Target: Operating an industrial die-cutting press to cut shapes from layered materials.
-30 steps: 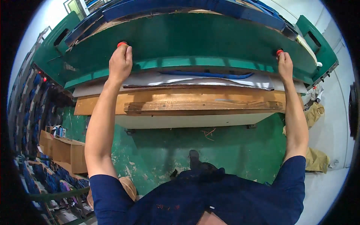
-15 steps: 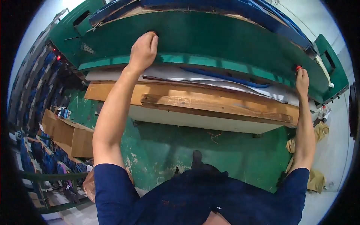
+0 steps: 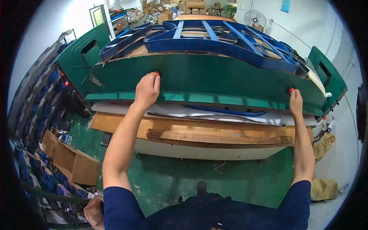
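Observation:
Both my arms reach forward to the front of a long green metal machine (image 3: 214, 80). My left hand (image 3: 147, 90) is closed round a small red-orange knob (image 3: 156, 73) on the left part of the green panel; the fingers cover most of it. My right hand (image 3: 295, 102) pinches a second red knob (image 3: 292, 89) near the panel's right end. On top of the machine lies a large blue openwork frame (image 3: 207, 44) with curved outer bands and several straight crossbars.
Below the panel, white sheets (image 3: 168, 112) and a blue strip (image 3: 226, 112) lie on a wooden board stack (image 3: 218, 138). An opened cardboard box (image 3: 73, 163) stands on the floor at left. Cloth-like tan bundles (image 3: 324, 188) are at right. A fan (image 3: 255, 18) stands farther back.
The view has tilted upward, so the machine sits lower in the picture and the blue frame and room behind now show. Both hands remain on the red knobs.

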`<action>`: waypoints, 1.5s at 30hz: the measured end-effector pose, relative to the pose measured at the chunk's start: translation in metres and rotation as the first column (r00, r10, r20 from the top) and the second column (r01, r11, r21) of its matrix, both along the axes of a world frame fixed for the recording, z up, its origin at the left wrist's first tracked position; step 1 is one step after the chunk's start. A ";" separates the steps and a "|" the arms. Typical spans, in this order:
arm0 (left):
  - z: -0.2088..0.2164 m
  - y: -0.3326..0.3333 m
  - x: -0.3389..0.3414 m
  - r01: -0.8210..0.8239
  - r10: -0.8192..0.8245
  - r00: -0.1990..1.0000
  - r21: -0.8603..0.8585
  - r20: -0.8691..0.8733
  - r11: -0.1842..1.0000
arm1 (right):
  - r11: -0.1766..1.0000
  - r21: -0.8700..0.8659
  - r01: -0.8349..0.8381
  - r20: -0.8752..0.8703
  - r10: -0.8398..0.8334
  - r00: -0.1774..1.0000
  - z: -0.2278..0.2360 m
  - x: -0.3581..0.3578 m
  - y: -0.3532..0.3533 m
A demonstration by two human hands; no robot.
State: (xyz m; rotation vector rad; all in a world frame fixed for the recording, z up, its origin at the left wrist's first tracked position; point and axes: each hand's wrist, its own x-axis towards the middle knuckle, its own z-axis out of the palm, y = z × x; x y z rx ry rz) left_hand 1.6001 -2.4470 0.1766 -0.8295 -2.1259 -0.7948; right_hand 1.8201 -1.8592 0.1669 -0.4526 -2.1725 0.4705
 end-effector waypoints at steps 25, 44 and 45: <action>-0.001 0.019 -0.010 -0.157 0.155 0.987 -0.083 -0.029 0.984 | 0.993 0.050 0.105 0.062 -0.108 0.992 0.000 -0.011 -0.003; -0.029 0.013 0.009 -0.174 0.209 0.967 -0.221 0.146 0.960 | 0.995 -0.058 0.078 0.159 -0.068 0.985 -0.030 0.002 -0.009; -0.030 0.013 0.013 -0.165 0.198 0.969 -0.209 0.147 0.964 | 0.995 -0.089 0.048 0.159 -0.034 0.987 -0.032 0.006 -0.011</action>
